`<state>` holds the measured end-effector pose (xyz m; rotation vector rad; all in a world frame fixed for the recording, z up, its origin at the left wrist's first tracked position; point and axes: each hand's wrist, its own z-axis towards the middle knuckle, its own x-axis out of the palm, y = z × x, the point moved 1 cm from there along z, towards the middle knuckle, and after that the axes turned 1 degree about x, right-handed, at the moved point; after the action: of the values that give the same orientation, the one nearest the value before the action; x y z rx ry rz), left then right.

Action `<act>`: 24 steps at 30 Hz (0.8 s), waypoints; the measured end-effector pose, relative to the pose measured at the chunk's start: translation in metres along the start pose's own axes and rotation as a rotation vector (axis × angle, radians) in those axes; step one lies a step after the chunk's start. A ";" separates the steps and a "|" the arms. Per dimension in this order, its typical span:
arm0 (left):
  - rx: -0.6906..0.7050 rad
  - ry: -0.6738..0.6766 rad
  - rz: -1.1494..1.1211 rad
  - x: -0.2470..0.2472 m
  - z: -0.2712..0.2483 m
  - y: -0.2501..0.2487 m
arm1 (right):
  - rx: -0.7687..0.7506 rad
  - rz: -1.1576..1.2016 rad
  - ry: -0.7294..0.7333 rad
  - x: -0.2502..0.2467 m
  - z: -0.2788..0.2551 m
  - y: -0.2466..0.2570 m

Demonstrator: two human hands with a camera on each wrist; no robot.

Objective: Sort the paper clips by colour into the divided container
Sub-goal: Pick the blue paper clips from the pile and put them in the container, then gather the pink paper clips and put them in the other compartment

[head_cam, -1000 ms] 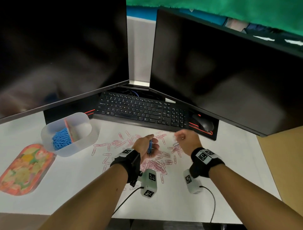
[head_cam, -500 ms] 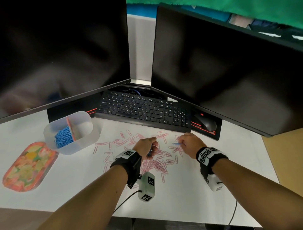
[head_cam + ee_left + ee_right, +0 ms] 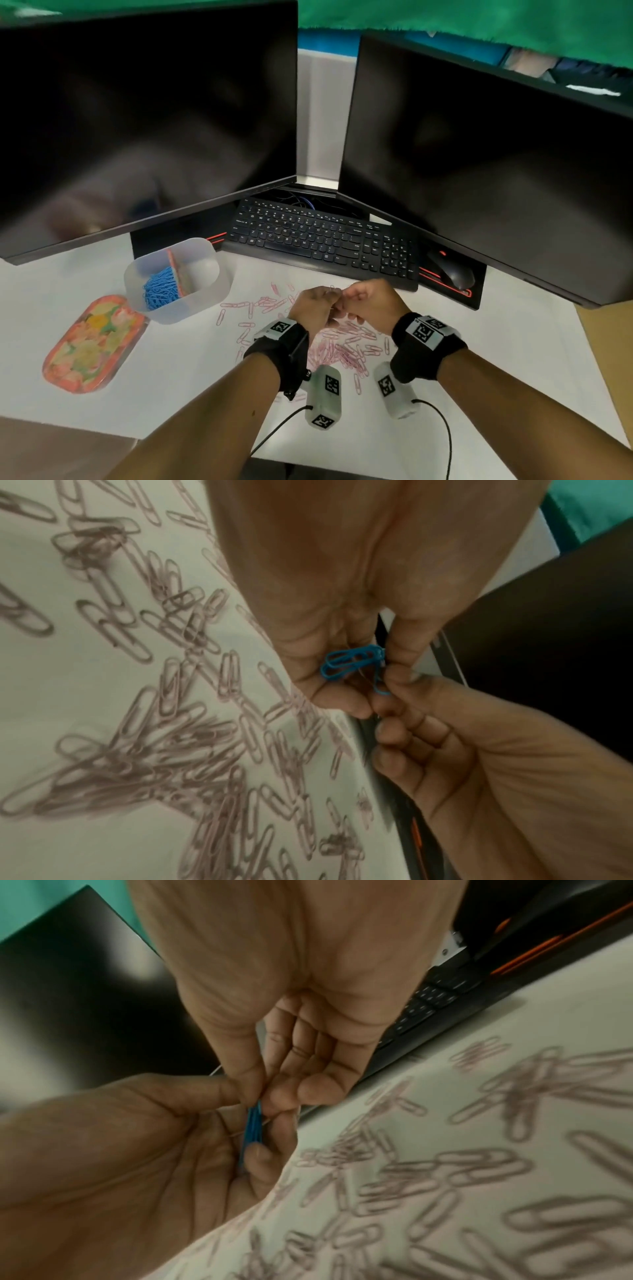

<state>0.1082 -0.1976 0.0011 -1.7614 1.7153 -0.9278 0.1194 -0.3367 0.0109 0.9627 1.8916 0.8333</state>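
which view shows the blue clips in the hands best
The left wrist view: the blue paper clips lie flat-on between the left hand and right hand fingertips. The right wrist view shows them edge-on as a thin blue strip. In the head view the hands hide them.

left hand (image 3: 317, 308), right hand (image 3: 368, 301), fingertips meeting, each grip curled
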 end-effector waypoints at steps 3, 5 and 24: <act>0.021 -0.094 -0.086 -0.026 -0.010 -0.013 | -0.023 0.103 -0.018 0.013 0.006 0.015; 0.043 -0.145 -0.216 -0.058 -0.016 -0.028 | -0.033 0.151 -0.050 0.013 0.009 0.020; 0.116 -0.832 0.833 -0.206 -0.027 -0.066 | 0.039 -0.916 -0.127 0.012 -0.004 -0.057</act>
<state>0.1369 0.0148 0.0433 -0.9407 1.5137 0.0824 0.0944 -0.3547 -0.0388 0.0902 1.9445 0.1769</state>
